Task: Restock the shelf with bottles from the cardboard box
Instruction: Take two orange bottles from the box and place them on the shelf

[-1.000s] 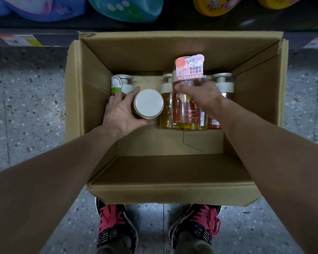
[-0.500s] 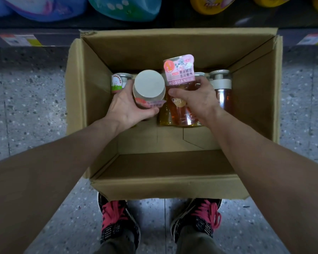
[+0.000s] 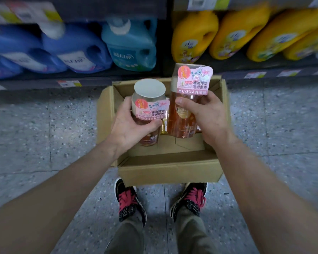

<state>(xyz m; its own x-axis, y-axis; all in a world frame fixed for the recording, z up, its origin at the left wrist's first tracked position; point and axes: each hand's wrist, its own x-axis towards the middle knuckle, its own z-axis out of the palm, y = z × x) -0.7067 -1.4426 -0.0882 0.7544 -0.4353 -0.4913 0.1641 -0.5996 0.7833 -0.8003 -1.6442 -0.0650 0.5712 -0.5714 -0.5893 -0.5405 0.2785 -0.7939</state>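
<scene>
I can read "MOQUAN" in white capitals on the pink tag of the taller amber bottle (image 3: 184,114) in the right hand (image 3: 204,114), with Chinese characters printed above it (too small for me to give them surely). The same word, tilted, runs across the pink tag of the shorter bottle (image 3: 148,107) in the left hand (image 3: 128,125). Labels on the blue jugs (image 3: 75,50), the yellow jugs (image 3: 193,37) and the shelf price tags (image 3: 69,83) are blurred beyond reading.

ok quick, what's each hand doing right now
Left hand: closed around a bottle with a silver cap, held above the cardboard box.
Right hand: closed around a taller amber bottle, also above the box.
</scene>
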